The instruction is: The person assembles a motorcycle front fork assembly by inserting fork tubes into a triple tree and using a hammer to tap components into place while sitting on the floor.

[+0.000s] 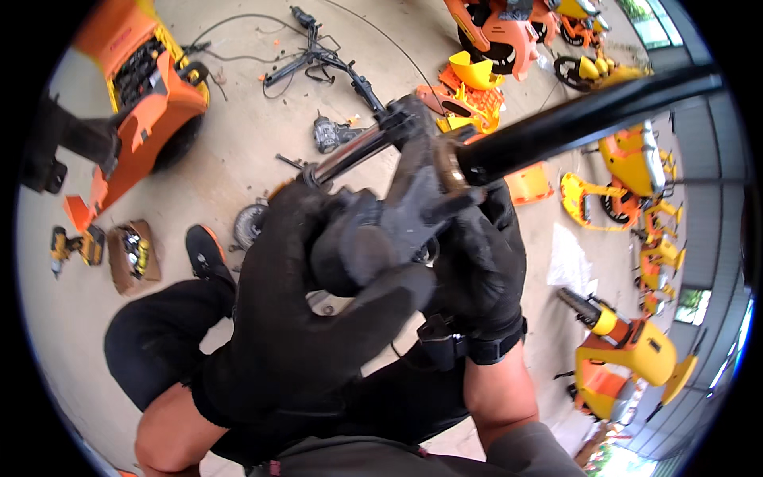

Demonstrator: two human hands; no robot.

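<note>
Both my hands wear black gloves and are up close around a dark fork assembly (413, 171), held above the floor. My left hand (290, 310) curls around its rounded black end, thumb reaching across the front. On the other side, my right hand (481, 270) grips below the clamp, its fingers bent against the metal; what its fingertips touch is partly hidden. From the clamp a thick black tube (588, 119) runs out to the upper right. A thinner shiny tube (350, 155) lies alongside on the left.
A grey power tool (338, 133) and a handlebar with cables (318, 54) lie on the floor ahead. Left are an orange vehicle body (163, 111), a yellow cordless drill (77, 246) and a cardboard box (119, 266). Yellow and orange scooters (636, 350) stand at right.
</note>
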